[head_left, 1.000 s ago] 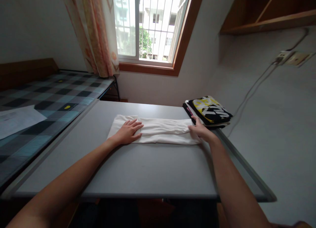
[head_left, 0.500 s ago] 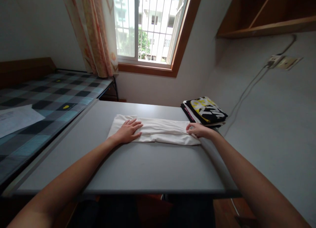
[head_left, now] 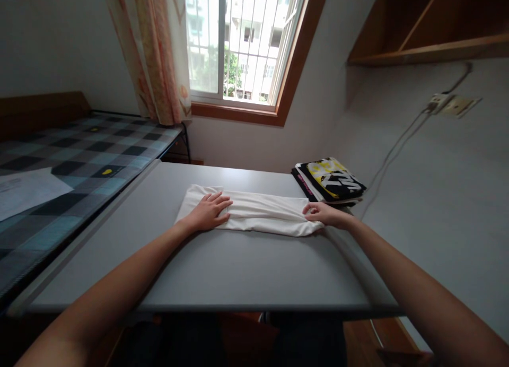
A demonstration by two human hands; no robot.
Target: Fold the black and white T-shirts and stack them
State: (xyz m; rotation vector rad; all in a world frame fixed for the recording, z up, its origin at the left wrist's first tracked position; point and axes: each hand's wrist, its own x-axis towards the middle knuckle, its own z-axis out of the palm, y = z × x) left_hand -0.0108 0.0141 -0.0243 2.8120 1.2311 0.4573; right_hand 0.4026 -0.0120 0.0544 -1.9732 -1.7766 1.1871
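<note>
A white cloth garment point(head_left: 266, 210), folded into a long strip with creases along it, lies crosswise on the pale grey table point(head_left: 246, 271). My left hand point(head_left: 210, 210) rests flat on its left part, fingers spread. At the right end of the strip, my right hand point(head_left: 323, 214) is closed in a pinch on the white cloth, thumb and forefinger together. That edge looks slightly pulled up, and the fingertips partly hide it.
Folded clothes point(head_left: 330, 180) with a black, yellow and white print are stacked at the table's back right, close to my right hand. A bed with a checked cover point(head_left: 87, 149) and a paper point(head_left: 34, 189) adjoins the left side. Wall cables point(head_left: 397, 144) hang at right.
My right hand has shifted slightly right and toward me, with the cloth's right end in its fingers. The left hand stays flat on the cloth.
</note>
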